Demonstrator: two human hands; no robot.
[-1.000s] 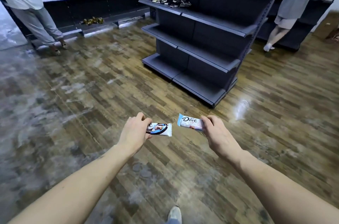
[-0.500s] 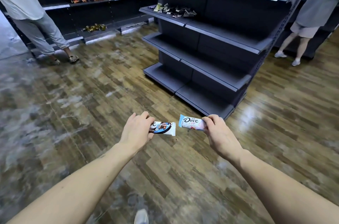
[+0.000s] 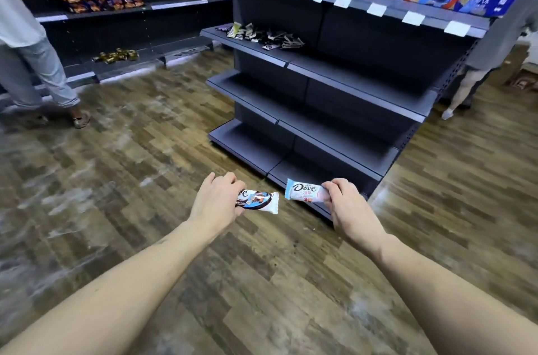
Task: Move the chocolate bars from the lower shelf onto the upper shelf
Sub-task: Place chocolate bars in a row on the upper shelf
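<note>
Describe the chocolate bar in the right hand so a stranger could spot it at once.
Find the grey shelf unit; two hands reach out before its bottom corner. The right hand pinches a pale Dove bar with a light-blue end. Unlike the left hand's bar, it shows no dark chocolate swirl.

We see a white Dove bar with a dark swirl (image 3: pixel 259 201), lying roughly level above the wood floor. Just beside it, not touching, a white-and-pale-blue Dove bar (image 3: pixel 304 191) sits level too, before the bare lowest shelf (image 3: pixel 247 148). Further wrapped bars (image 3: pixel 262 36) lie scattered on the upper shelf (image 3: pixel 334 63).
</note>
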